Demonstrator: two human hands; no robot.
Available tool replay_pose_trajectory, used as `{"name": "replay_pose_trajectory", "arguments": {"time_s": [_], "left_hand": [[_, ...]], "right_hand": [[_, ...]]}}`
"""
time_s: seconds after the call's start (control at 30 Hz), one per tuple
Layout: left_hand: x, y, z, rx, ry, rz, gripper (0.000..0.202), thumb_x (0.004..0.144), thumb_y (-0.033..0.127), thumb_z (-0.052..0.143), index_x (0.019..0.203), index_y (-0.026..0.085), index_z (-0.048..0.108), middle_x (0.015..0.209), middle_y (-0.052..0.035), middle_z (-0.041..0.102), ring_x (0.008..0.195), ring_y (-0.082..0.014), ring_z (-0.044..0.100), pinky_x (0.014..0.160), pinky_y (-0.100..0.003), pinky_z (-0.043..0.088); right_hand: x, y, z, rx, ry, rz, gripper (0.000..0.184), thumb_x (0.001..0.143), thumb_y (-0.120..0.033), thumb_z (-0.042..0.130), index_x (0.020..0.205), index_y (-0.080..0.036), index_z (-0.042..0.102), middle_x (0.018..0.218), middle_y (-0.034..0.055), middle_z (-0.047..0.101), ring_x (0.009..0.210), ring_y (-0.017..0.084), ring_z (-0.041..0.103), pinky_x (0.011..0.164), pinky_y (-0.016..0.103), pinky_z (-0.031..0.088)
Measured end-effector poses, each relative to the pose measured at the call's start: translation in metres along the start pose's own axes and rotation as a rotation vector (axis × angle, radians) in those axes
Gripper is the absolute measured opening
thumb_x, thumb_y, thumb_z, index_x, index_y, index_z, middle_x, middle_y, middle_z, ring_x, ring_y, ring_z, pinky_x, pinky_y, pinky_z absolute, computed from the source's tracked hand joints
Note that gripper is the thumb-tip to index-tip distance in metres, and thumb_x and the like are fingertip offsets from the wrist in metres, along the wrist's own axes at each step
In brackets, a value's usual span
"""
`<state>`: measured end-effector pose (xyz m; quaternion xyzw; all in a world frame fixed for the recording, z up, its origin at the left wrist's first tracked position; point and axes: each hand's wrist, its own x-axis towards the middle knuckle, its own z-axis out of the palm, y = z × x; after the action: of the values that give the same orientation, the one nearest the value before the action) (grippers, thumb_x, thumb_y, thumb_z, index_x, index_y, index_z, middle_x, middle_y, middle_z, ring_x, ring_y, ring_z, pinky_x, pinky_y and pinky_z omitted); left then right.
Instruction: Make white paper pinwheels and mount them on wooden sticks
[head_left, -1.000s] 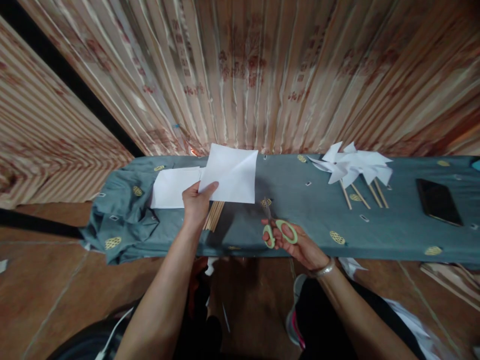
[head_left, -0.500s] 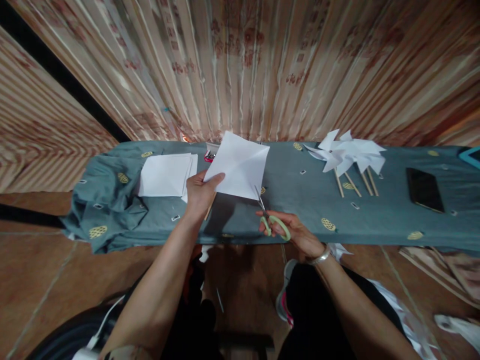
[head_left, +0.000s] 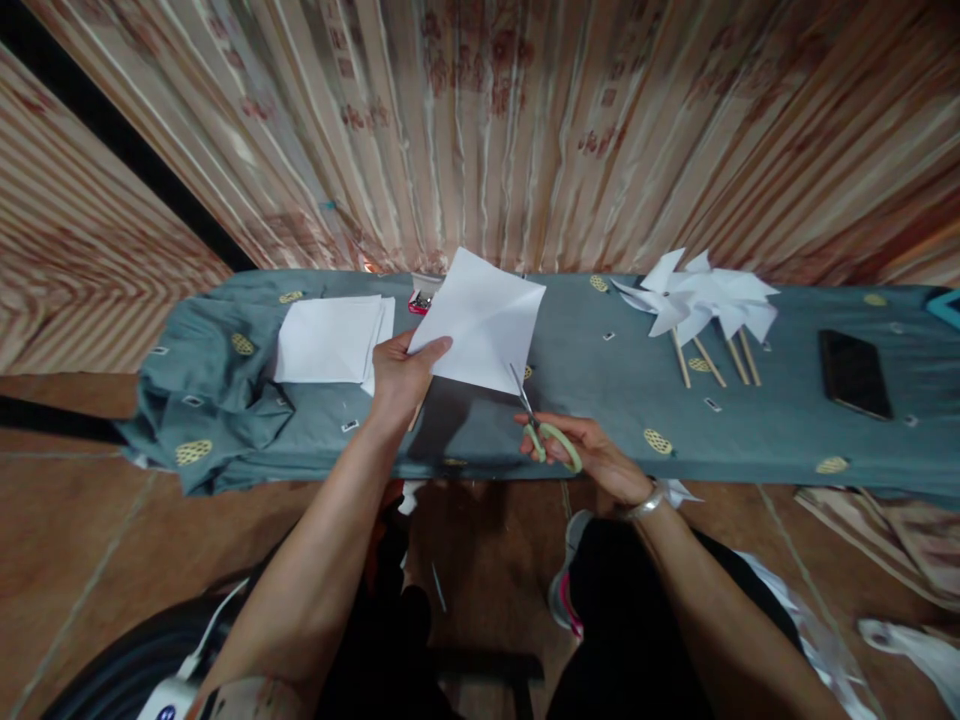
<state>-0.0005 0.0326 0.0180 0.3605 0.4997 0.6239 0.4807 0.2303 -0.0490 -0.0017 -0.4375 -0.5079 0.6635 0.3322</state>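
My left hand (head_left: 405, 372) pinches the left corner of a white square sheet of paper (head_left: 484, 320), thumb on top, holding it tilted above the cloth. In my right hand (head_left: 581, 448) are scissors (head_left: 553, 440) with light green handles. Their blades are at the sheet's lower right corner, one of them showing over the paper. Left of the sheet lies a stack of white paper squares (head_left: 330, 340). A small red box (head_left: 421, 297) with metal bits inside sits behind my left hand, partly covered by the sheet.
Several white paper pinwheels (head_left: 701, 300) on wooden sticks lie to the right, with a black phone (head_left: 855, 373) beyond them. A grey-green patterned cloth (head_left: 600, 390) covers the narrow table. A pleated curtain (head_left: 480, 140) hangs right behind it.
Both hands, the sheet and the scissors hold nearly the same pose, the blades still at the paper's corner. The view has shifted slightly.
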Motion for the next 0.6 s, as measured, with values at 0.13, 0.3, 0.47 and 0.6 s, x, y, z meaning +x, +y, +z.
{"name": "replay_pose_trajectory", "arguments": {"time_s": [0.13,0.3,0.47,0.6], "left_hand": [[-0.0019,0.0001,0.0014,-0.008,-0.005,-0.003,0.030,0.050,0.027,0.082,0.076,0.013,0.076,0.074,-0.0032,0.074,0.064,-0.0170,0.064,0.063,-0.031,0.054],[-0.0027,0.0010,0.0006,0.005,-0.015,-0.011,0.028,0.050,0.026,0.082,0.074,0.014,0.075,0.072,-0.0026,0.073,0.063,-0.0167,0.064,0.063,-0.030,0.052],[-0.0026,0.0012,-0.0010,0.019,-0.016,-0.030,0.027,0.050,0.027,0.082,0.072,0.013,0.075,0.068,-0.0023,0.071,0.060,-0.0161,0.062,0.059,-0.029,0.051],[-0.0026,0.0011,-0.0013,-0.005,-0.014,-0.030,0.027,0.049,0.026,0.083,0.072,0.014,0.075,0.066,-0.0012,0.071,0.056,-0.0141,0.061,0.058,-0.027,0.050]], "right_hand": [[0.0012,0.0010,0.0000,0.014,0.003,-0.002,0.056,0.069,-0.050,0.079,0.114,-0.019,0.072,0.088,0.0072,0.073,0.073,0.014,0.061,0.067,0.026,0.048],[0.0018,0.0026,-0.0003,0.004,-0.003,0.005,0.055,0.070,-0.049,0.079,0.115,-0.019,0.071,0.090,0.0069,0.073,0.074,0.014,0.061,0.068,0.027,0.048],[0.0024,0.0027,0.0001,0.015,-0.006,0.010,0.056,0.070,-0.049,0.079,0.116,-0.019,0.071,0.090,0.0068,0.072,0.074,0.014,0.060,0.068,0.027,0.047],[0.0022,-0.0001,0.0020,0.030,-0.005,0.018,0.056,0.067,-0.049,0.081,0.113,-0.019,0.072,0.087,0.0061,0.071,0.074,0.014,0.060,0.069,0.026,0.048]]}}
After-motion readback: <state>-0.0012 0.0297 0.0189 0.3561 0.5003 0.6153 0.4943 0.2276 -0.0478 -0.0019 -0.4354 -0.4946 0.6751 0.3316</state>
